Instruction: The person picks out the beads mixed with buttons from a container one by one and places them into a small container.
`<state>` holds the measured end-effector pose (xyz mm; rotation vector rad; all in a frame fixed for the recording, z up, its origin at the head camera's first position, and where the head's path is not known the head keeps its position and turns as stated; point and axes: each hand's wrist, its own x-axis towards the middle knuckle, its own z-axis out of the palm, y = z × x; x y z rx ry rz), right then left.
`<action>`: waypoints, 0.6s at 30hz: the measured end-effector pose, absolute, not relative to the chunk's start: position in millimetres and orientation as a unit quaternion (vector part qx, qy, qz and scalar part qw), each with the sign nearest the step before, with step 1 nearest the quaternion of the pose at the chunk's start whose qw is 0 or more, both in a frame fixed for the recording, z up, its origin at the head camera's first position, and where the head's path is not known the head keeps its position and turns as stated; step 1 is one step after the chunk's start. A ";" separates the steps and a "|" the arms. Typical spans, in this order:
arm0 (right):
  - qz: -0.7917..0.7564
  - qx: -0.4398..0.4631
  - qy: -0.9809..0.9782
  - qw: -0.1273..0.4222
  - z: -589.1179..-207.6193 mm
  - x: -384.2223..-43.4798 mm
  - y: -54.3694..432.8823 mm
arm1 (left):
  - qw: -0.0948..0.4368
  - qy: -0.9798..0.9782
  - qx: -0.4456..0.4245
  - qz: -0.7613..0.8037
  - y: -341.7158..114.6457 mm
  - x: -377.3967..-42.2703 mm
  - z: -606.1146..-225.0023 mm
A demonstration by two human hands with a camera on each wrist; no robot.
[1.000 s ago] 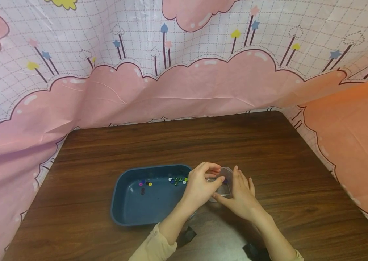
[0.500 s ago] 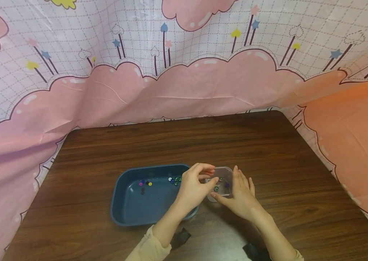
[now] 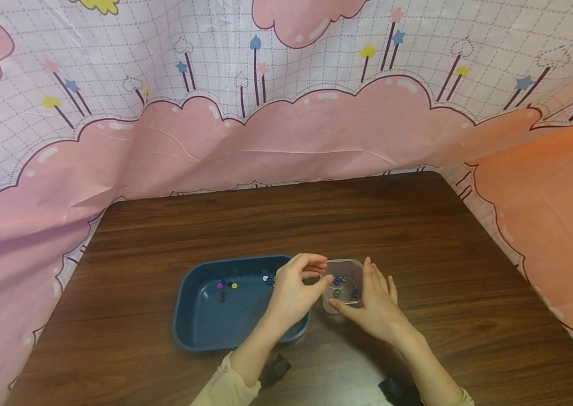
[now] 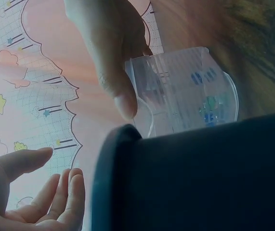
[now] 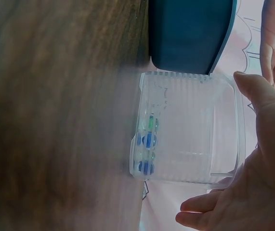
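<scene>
A clear plastic box (image 3: 352,265) stands on the table and holds several glassy marbles, blue ones (image 3: 337,280) and green ones (image 3: 337,294). My right hand (image 3: 380,304) rests against it, thumb at the near rim and fairly straight fingers along the right wall. At the box's left side hovers my left hand (image 3: 291,290), thumb and fingers apart with nothing between them. Under that hand lies the blue tray (image 3: 236,332), which partly hides behind it. White and coloured small round pieces (image 3: 269,280) show in the tray near the left hand.
More small pieces, among them a yellow one (image 3: 234,286), a pink one (image 3: 220,286) and dark ones (image 3: 223,296), lie at the tray's left. The brown wooden table (image 3: 286,220) ends at a patterned curtain (image 3: 317,129). Black wrist pieces (image 3: 392,390) sit under the forearms.
My left hand has drawn back leftward from over the clear box, uncovering more of the marbles in it. A second blue marble now shows inside. The right hand has stayed put.
</scene>
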<state>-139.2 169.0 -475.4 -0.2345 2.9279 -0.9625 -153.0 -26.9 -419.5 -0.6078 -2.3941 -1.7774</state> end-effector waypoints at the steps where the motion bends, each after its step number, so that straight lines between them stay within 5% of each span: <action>1: -0.312 -0.076 0.947 0.025 -475.4 -139.1 169.1 | 0.047 -0.785 -0.199 -0.584 -27.2 -153.1 -419.7; 18: -0.308 -0.066 0.949 0.022 -475.9 -139.2 168.2 | 0.045 -0.801 -0.187 -0.567 -44.8 -151.7 -419.0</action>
